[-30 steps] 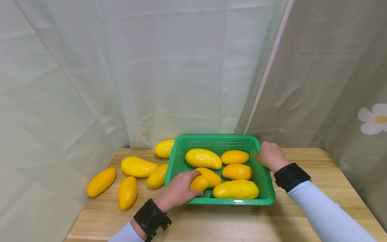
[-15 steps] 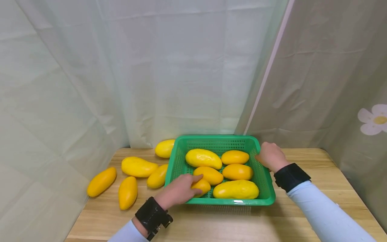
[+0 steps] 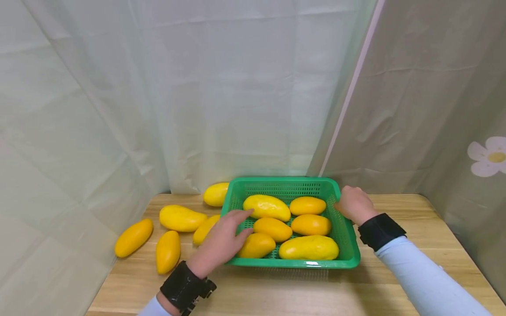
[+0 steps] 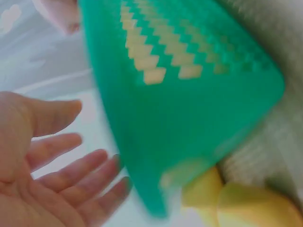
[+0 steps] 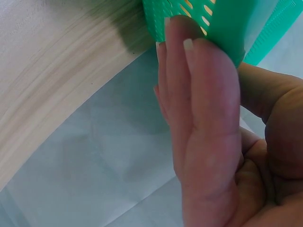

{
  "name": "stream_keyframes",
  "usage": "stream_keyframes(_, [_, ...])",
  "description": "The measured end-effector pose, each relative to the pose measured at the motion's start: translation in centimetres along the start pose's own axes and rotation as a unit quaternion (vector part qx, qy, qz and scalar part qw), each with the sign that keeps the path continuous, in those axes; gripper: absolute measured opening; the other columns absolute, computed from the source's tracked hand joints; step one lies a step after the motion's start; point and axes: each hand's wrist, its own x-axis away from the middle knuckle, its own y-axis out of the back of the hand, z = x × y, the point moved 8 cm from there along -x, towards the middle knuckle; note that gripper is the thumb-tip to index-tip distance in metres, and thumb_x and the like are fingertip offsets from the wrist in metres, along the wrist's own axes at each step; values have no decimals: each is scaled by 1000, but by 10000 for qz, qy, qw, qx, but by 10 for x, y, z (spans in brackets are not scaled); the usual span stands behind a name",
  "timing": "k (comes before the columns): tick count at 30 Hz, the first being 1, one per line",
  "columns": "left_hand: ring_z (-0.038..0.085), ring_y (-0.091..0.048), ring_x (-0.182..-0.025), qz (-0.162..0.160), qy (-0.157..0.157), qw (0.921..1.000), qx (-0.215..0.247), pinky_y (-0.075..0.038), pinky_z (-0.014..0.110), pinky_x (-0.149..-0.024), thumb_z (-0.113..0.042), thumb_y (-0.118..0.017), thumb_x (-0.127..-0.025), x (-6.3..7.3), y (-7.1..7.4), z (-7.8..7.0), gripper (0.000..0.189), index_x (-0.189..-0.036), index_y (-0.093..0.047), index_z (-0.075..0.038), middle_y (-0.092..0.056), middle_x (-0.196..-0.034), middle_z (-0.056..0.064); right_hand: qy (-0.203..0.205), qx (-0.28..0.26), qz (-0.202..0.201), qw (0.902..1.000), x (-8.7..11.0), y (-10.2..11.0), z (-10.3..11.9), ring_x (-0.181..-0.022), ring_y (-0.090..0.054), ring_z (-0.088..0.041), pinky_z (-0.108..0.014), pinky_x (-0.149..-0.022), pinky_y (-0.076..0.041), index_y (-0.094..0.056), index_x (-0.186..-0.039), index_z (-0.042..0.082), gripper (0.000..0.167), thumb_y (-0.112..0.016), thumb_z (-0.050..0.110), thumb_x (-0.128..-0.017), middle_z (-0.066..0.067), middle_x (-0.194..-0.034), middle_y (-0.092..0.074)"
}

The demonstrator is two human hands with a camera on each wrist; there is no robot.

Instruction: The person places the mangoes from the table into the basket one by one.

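Counter: pale wood grain, rounded far corners. Pale sheeting hangs behind and at left; greyer sheeting with a white flower at right. Green basket stands on the counter, six yellow fruits inside; five loose fruits lie to its left. Left-hand grip: fingers spread, holding nothing, at the basket's left side. Right-hand grip: curled about the basket's right rim.

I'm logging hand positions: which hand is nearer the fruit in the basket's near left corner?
Left. The left hand is just left of that fruit, at the left side of the basket; the right hand is farther off, gripping the right side.
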Motion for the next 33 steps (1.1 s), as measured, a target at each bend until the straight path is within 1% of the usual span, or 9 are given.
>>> stream_keyframes(3, [16,-54,-118,-708,61,9973,170,-48,38,-96,-27,-61,-90,4,27,11,45,-133,-51,-19,-56,-130,0,-1,-13,14,10000,1,0,1,-45,-56,-20,-25,-40,-47,-58,-85,-5,22,-60,17,-87,-14,-67,-57])
stream_keyframes(6, [22,-54,-118,-1250,237,9915,288,-47,43,-96,-22,-61,-90,9,47,29,45,-133,-50,-14,-57,-129,6,43,-15,-5,10000,1,0,2,-45,-56,-20,-25,-40,-47,-57,-85,-6,23,-60,17,-87,-14,-67,-57])
stream_keyframes(8, [27,-52,-120,-1470,451,9877,275,-45,47,-97,-20,-61,-90,13,56,44,47,-134,-48,-10,-55,-131,10,64,-12,-30,10000,2,2,3,-45,-56,-20,-26,-39,-46,-57,-85,-6,23,-60,17,-87,-15,-68,-57])
stream_keyframes(10, [31,-48,-124,-1566,677,9851,205,-41,51,-100,-19,-61,-90,17,59,59,49,-136,-46,-8,-51,-134,14,50,-7,-46,10000,2,3,3,-44,-56,-20,-26,-39,-46,-56,-85,-6,23,-60,17,-86,-16,-70,-57])
stream_keyframes(14, [36,-41,-129,-1453,1138,9827,124,-35,55,-103,-19,-61,-90,25,55,87,54,-138,-41,-5,-45,-139,18,-7,-31,-6,10000,3,3,3,-44,-56,-21,-27,-39,-47,-57,-85,-5,23,-60,17,-86,-17,-72,-58])
stream_keyframes(17, [38,-39,-129,-1228,1396,9825,46,-34,57,-103,-22,-61,-89,31,44,102,58,-140,-38,-4,-43,-140,20,-17,-55,13,10000,3,3,3,-43,-56,-21,-27,-39,-47,-57,-86,-5,23,-60,17,-86,-17,-72,-59])
stream_keyframes(20, [38,-40,-128,-1010,1561,9826,-66,-36,57,-101,-27,-64,-88,34,32,114,63,-140,-37,-4,-42,-140,20,4,-42,15,10000,2,3,3,-42,-56,-20,-27,-38,-47,-57,-87,-6,23,-59,17,-86,-17,-71,-58])
stream_keyframes(27, [40,-42,-126,-619,1783,9813,-365,-37,58,-100,-35,-68,-83,36,10,124,72,-140,-37,-5,-42,-139,22,-26,-13,77,10000,3,2,2,-44,-56,-20,-27,-39,-47,-57,-85,-6,22,-59,17,-86,-15,-69,-58])
stream_keyframes(33, [40,-45,-122,-338,1900,9794,-598,-40,58,-97,-33,-66,-83,34,-3,125,67,-139,-41,-5,-44,-136,22,28,-33,41,10000,3,2,3,-44,-56,-19,-27,-39,-47,-57,-84,-5,22,-59,17,-86,-14,-67,-57])
